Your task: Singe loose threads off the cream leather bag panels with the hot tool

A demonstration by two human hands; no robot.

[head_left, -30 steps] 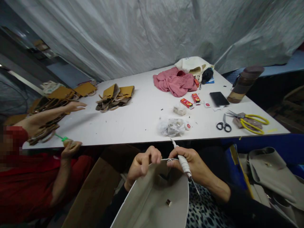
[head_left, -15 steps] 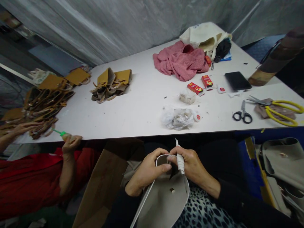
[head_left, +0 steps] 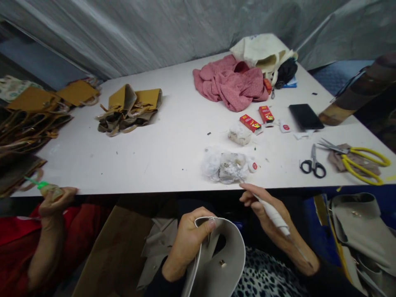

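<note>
My left hand (head_left: 188, 239) is closed on the curved top edge of a grey leather piece (head_left: 222, 264) that stands over my lap; a small metal clasp (head_left: 221, 263) sits on its inner face. My right hand (head_left: 262, 208) is lifted away from the piece, up at the table's front edge. It holds a white pen-shaped tool (head_left: 270, 210), whose thin tip points at a crumpled clear plastic bag (head_left: 224, 166) on the table.
On the white table (head_left: 154, 152) lie black scissors (head_left: 312, 165), yellow-handled shears (head_left: 360, 159), two red boxes (head_left: 256, 119), a black phone (head_left: 305, 116), a pink cloth (head_left: 232, 84) and tan leather bags (head_left: 128, 107). A person in red (head_left: 46, 222) sits left, holding a green-capped bottle (head_left: 46, 189).
My right hand has left the grey piece and risen with the tool toward the table edge and the plastic bag. My left hand still holds the piece. The neighbour's other hand has left view.
</note>
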